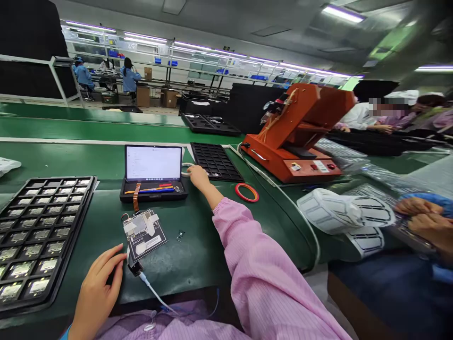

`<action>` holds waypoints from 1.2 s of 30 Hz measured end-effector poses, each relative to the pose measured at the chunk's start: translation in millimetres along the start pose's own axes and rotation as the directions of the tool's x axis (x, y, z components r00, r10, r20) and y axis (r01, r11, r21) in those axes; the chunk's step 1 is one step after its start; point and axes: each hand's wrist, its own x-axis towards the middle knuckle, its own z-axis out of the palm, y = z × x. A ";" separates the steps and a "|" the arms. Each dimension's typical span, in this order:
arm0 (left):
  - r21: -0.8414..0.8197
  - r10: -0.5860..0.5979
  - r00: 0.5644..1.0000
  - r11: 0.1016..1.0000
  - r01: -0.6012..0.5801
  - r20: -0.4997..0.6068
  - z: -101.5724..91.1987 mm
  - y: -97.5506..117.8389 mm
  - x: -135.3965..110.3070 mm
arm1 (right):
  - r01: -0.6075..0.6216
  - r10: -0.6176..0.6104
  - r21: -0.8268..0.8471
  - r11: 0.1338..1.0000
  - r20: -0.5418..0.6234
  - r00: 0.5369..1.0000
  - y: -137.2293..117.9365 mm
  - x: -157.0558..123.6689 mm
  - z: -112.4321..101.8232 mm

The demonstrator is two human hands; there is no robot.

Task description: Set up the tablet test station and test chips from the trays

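My left hand point(97, 283) rests on the green mat near the front edge, fingers curled, fingertips touching the lower left corner of a small circuit board point(144, 233). A white cable point(154, 293) plugs into the board's near end. An orange flex ribbon point(136, 197) runs from the board up to a small lit screen in a black holder point(153, 172). My right hand point(198, 178), in a pink sleeve, reaches to the right side of that holder, touching a white ring-shaped thing there; its fingers are bent over it.
A black tray of several small modules point(38, 231) lies at the left. An empty black grid tray point(215, 161) sits behind the right hand, a red tape ring point(247, 192) beside it, an orange machine point(297, 137) at the right. White label rolls point(339, 212) and another person's hands point(421, 217) are at far right.
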 end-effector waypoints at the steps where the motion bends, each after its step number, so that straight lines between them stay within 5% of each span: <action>1: 0.000 -0.005 1.000 1.000 0.005 0.006 -0.3 1.4 1.2 | 0.000 0.000 0.016 1.000 -0.002 1.000 -1.5 -0.2 2.5; 8: 0.002 -0.029 0.999 1.000 0.029 0.030 -6.7 14.4 9.4 | 0.057 -0.039 0.208 0.976 -0.088 0.995 -20.6 -43.3 -10.7; 13: 0.040 -0.042 0.997 0.998 0.040 0.058 -4.1 15.1 8.0 | 0.309 -0.355 0.387 0.868 0.049 0.934 -47.0 -110.0 -26.5; 15: 0.058 -0.040 0.997 0.998 0.036 0.068 -2.9 14.0 7.9 | 0.338 -0.390 0.378 0.862 0.067 0.918 -61.3 -123.0 -25.4; 24: 0.211 0.030 0.968 0.974 -0.084 0.248 -2.8 16.5 16.2 | 0.282 -0.272 0.175 0.943 -0.080 0.959 -98.6 -96.3 5.5; 29: 0.257 0.045 0.938 0.956 -0.140 0.344 -2.6 17.2 19.5 | 0.166 -0.150 0.348 0.923 -0.073 0.986 -100.8 -93.1 21.2; 36: 0.217 0.042 0.956 0.970 -0.108 0.291 -5.6 19.5 17.2 | 0.169 -0.162 0.487 0.857 -0.057 0.985 -108.8 -110.8 21.3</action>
